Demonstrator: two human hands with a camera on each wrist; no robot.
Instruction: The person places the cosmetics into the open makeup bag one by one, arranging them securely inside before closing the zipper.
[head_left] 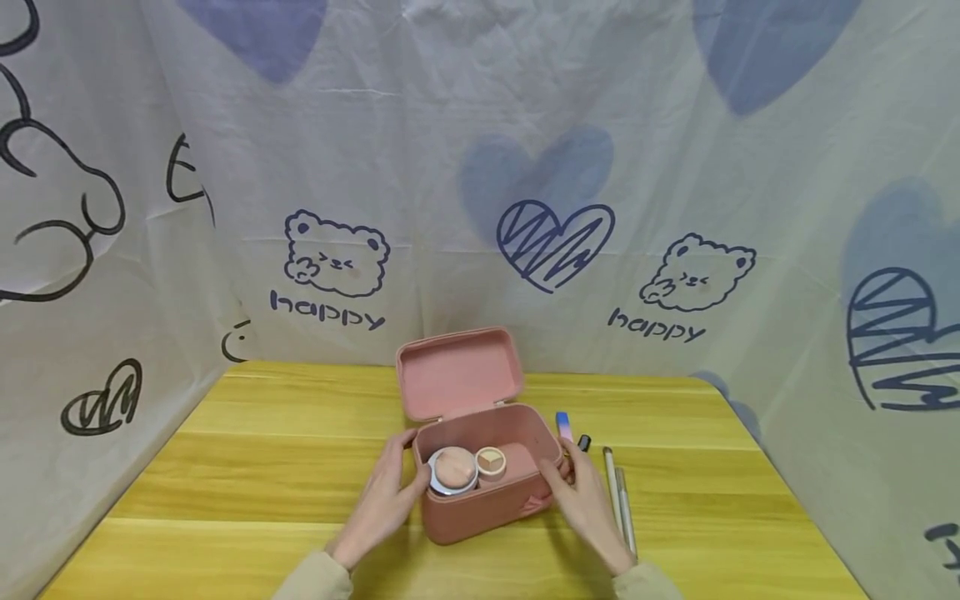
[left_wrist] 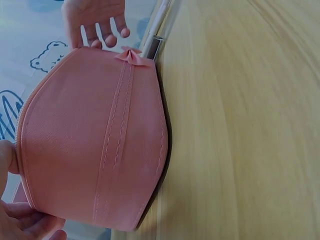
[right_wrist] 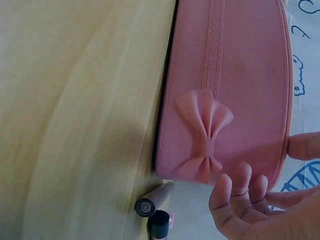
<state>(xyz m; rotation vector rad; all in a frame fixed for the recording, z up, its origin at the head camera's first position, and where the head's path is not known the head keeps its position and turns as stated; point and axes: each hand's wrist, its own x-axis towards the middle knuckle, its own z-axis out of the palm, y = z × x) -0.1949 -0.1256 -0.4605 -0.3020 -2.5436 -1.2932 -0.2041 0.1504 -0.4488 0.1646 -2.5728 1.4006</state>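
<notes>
A pink cosmetic case (head_left: 472, 515) stands on the table with its lid (head_left: 459, 375) raised at the back. Inside, at the left, lie a round compact with a powder puff (head_left: 455, 468) and a small round palette (head_left: 491, 461). My left hand (head_left: 382, 500) grips the case's left end, thumb at the rim and fingers along the side. At the opposite end, my right hand (head_left: 588, 500) holds the case, its thumb on the rim and its fingers bent beside the wall. A pink bow (right_wrist: 205, 135) decorates the front near the right corner.
Two slim brushes (head_left: 613, 492) lie to the right of the case. Beyond the right hand are a blue-and-pink tube (head_left: 564, 425) and a black-capped item (head_left: 584, 443). A printed cloth (head_left: 450, 192) hangs behind the wooden table (head_left: 247, 467).
</notes>
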